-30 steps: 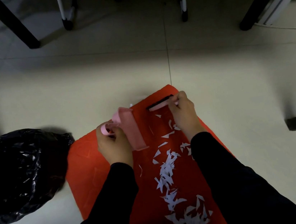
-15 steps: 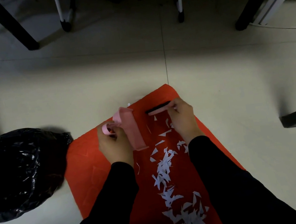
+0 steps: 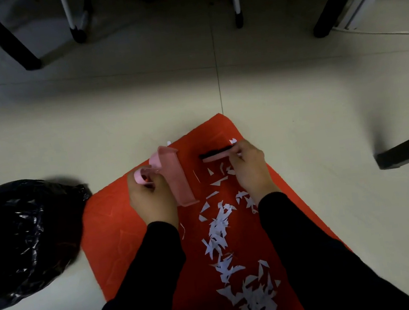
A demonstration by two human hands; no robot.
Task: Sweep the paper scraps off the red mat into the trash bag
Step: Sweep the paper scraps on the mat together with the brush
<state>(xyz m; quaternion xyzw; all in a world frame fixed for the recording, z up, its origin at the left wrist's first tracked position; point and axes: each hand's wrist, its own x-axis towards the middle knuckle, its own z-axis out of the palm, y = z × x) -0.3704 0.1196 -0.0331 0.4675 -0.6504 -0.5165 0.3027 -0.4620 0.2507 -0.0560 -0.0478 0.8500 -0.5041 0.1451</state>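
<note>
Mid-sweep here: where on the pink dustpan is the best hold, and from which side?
Grip the looped handle on the left of the pink dustpan, coming from the left, as the left hand does. Its long open lip faces right toward the paper scraps, so that side must stay free for the brush.

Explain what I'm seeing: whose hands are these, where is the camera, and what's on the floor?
No machine here: a person works with two bare hands, and the one camera sits on their head, looking forward and down. A red mat lies on the tiled floor, with white paper scraps strewn along its right half. The left hand grips a pink dustpan by its handle. The right hand holds a small black-bristled brush near the mat's far corner. A black trash bag sits left of the mat.
</note>
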